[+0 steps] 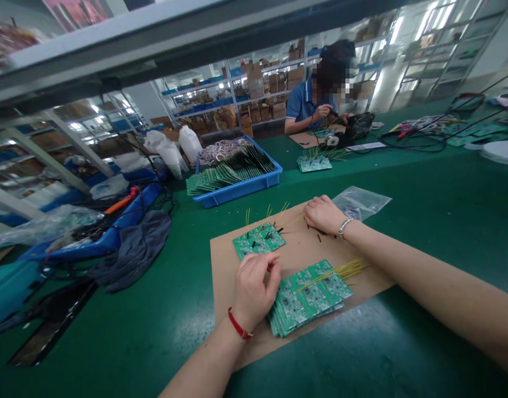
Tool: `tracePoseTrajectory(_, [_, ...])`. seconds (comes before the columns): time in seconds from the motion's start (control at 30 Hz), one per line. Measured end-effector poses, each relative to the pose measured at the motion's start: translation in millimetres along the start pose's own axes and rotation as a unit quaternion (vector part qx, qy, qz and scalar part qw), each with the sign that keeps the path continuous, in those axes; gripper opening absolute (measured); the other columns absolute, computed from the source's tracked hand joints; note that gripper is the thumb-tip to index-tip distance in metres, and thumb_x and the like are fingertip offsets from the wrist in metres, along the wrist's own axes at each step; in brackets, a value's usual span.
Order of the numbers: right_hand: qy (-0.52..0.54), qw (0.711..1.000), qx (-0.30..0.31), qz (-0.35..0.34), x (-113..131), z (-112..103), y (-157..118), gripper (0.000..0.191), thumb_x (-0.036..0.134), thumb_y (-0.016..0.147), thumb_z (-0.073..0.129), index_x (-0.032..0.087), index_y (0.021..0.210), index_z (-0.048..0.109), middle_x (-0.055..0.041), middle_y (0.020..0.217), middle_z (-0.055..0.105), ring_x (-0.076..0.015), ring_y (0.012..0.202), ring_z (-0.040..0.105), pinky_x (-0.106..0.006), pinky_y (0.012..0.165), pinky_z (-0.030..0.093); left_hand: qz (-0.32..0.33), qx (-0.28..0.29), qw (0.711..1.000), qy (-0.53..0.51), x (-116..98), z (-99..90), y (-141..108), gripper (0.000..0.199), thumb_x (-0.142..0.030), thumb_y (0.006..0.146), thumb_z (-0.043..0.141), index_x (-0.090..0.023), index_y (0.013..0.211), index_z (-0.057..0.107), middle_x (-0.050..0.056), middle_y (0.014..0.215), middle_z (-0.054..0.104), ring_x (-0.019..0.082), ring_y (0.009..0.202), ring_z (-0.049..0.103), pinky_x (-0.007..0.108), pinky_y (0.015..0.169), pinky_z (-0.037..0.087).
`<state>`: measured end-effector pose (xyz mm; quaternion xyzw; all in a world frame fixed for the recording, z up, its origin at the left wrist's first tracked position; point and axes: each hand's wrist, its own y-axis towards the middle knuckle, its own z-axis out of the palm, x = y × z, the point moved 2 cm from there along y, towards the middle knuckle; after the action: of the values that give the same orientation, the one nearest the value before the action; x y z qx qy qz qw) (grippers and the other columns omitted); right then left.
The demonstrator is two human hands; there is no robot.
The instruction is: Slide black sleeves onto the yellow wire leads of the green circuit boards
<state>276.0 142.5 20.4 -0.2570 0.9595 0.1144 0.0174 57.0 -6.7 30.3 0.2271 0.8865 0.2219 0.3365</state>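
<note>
My left hand (257, 288), a red band at its wrist, is loosely closed beside a stack of green circuit boards (309, 293); nothing shows in its fingers. Just beyond it lies a single green circuit board (260, 239) with thin yellow wires standing up and short black tubes on it. My right hand (323, 214) is closed and low over the brown cardboard sheet (299, 246); its fingertips are hidden, and a yellow wire runs toward them. Small black tube pieces (319, 238) are scattered beneath and beside it. A bundle of yellow wires (348, 270) lies across the stack.
Behind the cardboard stands a blue tray (241, 190) of upright boards. A clear plastic bag (361, 202) lies beyond my right hand. Dark cloth (140, 251) and a blue bin (96, 237) are at left. Across the green table (444, 221), a person (305, 105) handles wired boards.
</note>
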Motion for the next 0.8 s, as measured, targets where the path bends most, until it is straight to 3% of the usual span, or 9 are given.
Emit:
tracePoseTrajectory(0.1, [0.041,0.997,-0.051,0.043,3,-15,-16,0.025,0.021,0.090,0.038,0.010,0.089,0.060,-0.0160,0.089,0.064,-0.0266,0.088,0.053,-0.038,0.077,0.032,-0.026,0.048,0.999,0.001,-13,-4.7,7,0.015,-0.021,0.091,0.046,-0.018,0.097,0.060,0.004,0.087,0.066,0.017,0.084,0.060,0.033,0.080,0.043])
tracePoseTrajectory(0.17, [0.160,0.979,-0.093,0.081,7,-27,-34,0.020,0.023,0.090,0.039,0.013,0.090,0.056,-0.0103,0.083,0.063,-0.0223,0.078,0.054,-0.035,0.071,0.036,-0.032,0.118,0.993,0.004,-25,-5.3,15,0.013,-0.024,0.090,0.049,-0.019,0.091,0.061,0.002,0.086,0.066,0.017,0.084,0.060,0.035,0.081,0.042])
tracePoseTrajectory(0.23, [0.323,0.933,-0.123,0.105,15,-36,-55,0.016,0.027,0.090,0.041,0.016,0.092,0.053,-0.0056,0.079,0.061,-0.0179,0.069,0.054,-0.032,0.066,0.040,-0.020,0.193,0.981,0.014,-38,-2.7,22,0.012,-0.029,0.088,0.053,-0.020,0.087,0.062,0.001,0.085,0.066,0.018,0.083,0.060,0.036,0.080,0.041])
tracePoseTrajectory(0.33, [0.505,0.837,-0.161,0.137,32,-43,-83,0.021,0.032,0.089,0.046,0.017,0.102,0.053,-0.0061,0.089,0.061,-0.0171,0.076,0.056,-0.031,0.068,0.045,0.000,0.263,0.964,0.046,-50,5.2,31,0.012,-0.031,0.084,0.058,-0.020,0.086,0.063,0.001,0.084,0.066,0.020,0.080,0.060,0.036,0.075,0.043])
tracePoseTrajectory(0.4, [0.559,0.792,-0.177,0.171,43,-46,-96,0.026,0.033,0.088,0.049,0.017,0.107,0.055,-0.0063,0.091,0.061,-0.0169,0.079,0.056,-0.031,0.069,0.047,0.004,0.279,0.957,0.074,-53,11.0,34,0.010,-0.026,0.082,0.057,-0.019,0.084,0.063,0.003,0.082,0.066,0.020,0.078,0.060,0.035,0.072,0.044])
tracePoseTrajectory(0.63, [0.625,0.718,-0.212,0.222,63,-49,-114,0.021,0.033,0.087,0.054,0.019,0.100,0.061,-0.0013,0.076,0.057,-0.0137,0.068,0.050,-0.027,0.064,0.044,-0.021,0.285,0.953,0.100,-54,23.0,34,0.015,-0.014,0.078,0.047,-0.018,0.072,0.060,0.003,0.072,0.064,0.019,0.065,0.058,0.031,0.062,0.044])
tracePoseTrajectory(0.8, [0.645,0.693,-0.199,0.253,65,-43,-121,0.019,0.036,0.086,0.056,0.021,0.097,0.060,-0.0017,0.078,0.057,-0.0141,0.068,0.051,-0.027,0.062,0.045,-0.005,0.301,0.943,0.141,-58,29.4,30,0.016,-0.014,0.080,0.043,-0.015,0.076,0.059,0.007,0.074,0.063,0.022,0.070,0.060,0.036,0.068,0.047])
